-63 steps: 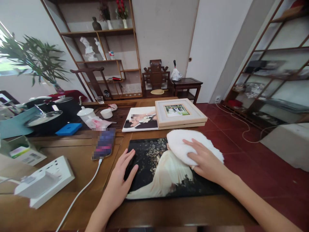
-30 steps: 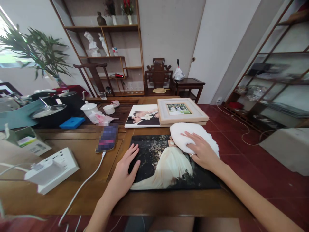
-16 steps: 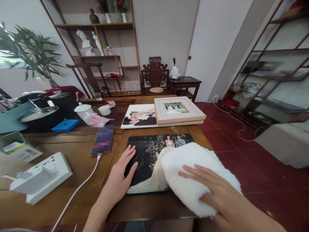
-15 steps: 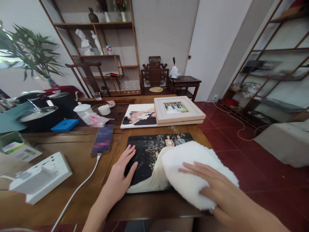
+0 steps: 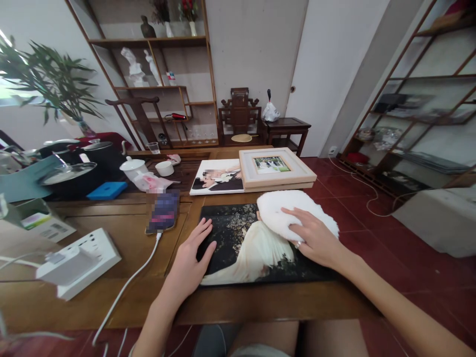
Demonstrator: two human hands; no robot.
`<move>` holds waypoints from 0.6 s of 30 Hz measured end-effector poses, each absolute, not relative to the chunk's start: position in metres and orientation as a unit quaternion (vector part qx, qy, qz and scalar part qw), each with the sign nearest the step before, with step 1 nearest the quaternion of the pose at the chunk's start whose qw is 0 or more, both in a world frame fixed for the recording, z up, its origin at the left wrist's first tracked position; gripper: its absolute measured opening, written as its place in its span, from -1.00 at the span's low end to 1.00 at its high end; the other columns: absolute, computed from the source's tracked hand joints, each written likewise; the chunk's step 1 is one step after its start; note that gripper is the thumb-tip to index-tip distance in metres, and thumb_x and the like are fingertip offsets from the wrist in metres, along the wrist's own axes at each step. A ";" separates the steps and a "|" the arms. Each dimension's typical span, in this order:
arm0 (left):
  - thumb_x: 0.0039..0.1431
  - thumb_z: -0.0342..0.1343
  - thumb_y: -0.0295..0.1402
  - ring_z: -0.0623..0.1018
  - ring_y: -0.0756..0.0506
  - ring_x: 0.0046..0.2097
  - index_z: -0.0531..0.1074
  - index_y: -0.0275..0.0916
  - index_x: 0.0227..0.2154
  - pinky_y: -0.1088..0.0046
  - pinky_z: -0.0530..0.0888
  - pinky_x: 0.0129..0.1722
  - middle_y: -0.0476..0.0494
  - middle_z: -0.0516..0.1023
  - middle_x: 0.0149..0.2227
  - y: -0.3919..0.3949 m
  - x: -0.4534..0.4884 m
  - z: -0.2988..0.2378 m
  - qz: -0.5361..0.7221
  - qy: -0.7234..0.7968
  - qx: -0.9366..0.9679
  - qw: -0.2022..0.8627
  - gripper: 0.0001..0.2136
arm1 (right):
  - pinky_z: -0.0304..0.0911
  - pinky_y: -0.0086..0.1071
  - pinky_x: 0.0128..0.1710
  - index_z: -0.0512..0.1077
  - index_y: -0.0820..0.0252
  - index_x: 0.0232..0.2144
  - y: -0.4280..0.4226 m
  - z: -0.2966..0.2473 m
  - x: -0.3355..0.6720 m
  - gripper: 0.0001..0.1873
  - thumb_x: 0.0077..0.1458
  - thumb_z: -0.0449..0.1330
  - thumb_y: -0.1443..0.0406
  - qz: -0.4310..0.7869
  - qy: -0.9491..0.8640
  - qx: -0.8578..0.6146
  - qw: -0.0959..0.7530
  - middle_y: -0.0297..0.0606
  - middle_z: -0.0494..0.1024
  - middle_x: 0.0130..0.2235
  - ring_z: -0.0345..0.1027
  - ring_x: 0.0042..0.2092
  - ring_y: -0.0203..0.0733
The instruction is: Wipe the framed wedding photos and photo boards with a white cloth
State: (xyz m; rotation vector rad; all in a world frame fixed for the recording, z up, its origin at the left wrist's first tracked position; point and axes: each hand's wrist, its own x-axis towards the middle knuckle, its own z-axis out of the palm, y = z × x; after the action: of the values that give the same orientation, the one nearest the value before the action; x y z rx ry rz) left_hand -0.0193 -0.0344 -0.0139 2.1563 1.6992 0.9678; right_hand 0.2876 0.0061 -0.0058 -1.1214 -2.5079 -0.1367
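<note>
A dark photo panel (image 5: 245,263) lies flat near the table's front edge. It shows a long pale dress against dark foliage. My left hand (image 5: 190,255) rests over its left edge, fingers stretched out and holding nothing. Toward the panel's upper right, my right hand (image 5: 316,235) presses on a white fluffy cloth (image 5: 297,213), the fingers bent into it. The cloth covers that corner and the upper part of the pictured people. Behind the panel are a white-edged photo print (image 5: 217,183) and a pale wooden picture frame (image 5: 297,173).
A white power strip (image 5: 89,267) and a phone (image 5: 163,213) on a white cable lie to the left. Farther back stand a blue box (image 5: 107,190), a lidded white pot (image 5: 133,167), a small white cup (image 5: 164,168) and a black pan (image 5: 70,181).
My right hand has pushed the white cloth away from me, up to the panel's far right corner, uncovering the lower dress. My left hand stays on the left edge. The view has shifted slightly.
</note>
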 end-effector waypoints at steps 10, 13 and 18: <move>0.17 -0.07 -0.27 0.20 -0.17 0.21 0.34 -0.34 0.00 0.18 0.19 0.17 -0.26 0.31 0.13 -0.033 -0.020 -0.016 0.323 0.566 0.751 0.108 -0.62 | -0.09 -0.02 0.17 0.41 0.17 -0.46 -0.064 0.009 0.277 -0.66 -0.36 0.02 0.51 0.039 -0.939 -0.307 0.149 -0.21 0.21 0.18 -0.05 0.22 -0.01; 0.18 -0.07 -0.27 0.19 -0.16 0.22 0.32 -0.36 0.01 0.19 0.19 0.18 -0.27 0.30 0.14 -0.033 -0.023 -0.018 0.324 0.552 0.761 0.106 -0.61 | 0.00 -0.02 0.13 0.45 0.21 -0.41 -0.025 0.005 0.279 -0.69 -0.28 0.06 0.49 0.015 -0.920 -0.358 0.156 -0.06 0.25 0.15 0.07 0.16 0.06; 0.18 -0.07 -0.26 0.21 -0.15 0.21 0.34 -0.39 -0.01 0.20 0.20 0.17 -0.30 0.30 0.13 -0.033 -0.024 -0.020 0.333 0.550 0.759 0.104 -0.62 | 0.12 -0.04 0.05 0.46 0.29 -0.27 0.041 -0.002 0.279 -0.70 -0.10 0.06 0.44 -0.049 -0.894 -0.411 0.170 0.06 0.30 0.10 0.18 0.08 0.13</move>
State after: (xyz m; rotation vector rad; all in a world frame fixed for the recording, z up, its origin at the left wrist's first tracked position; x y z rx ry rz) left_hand -0.0242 -0.0330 -0.0196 2.2379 1.6209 0.9810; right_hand 0.2786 0.0408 -0.0020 -1.1689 -2.5397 -0.1381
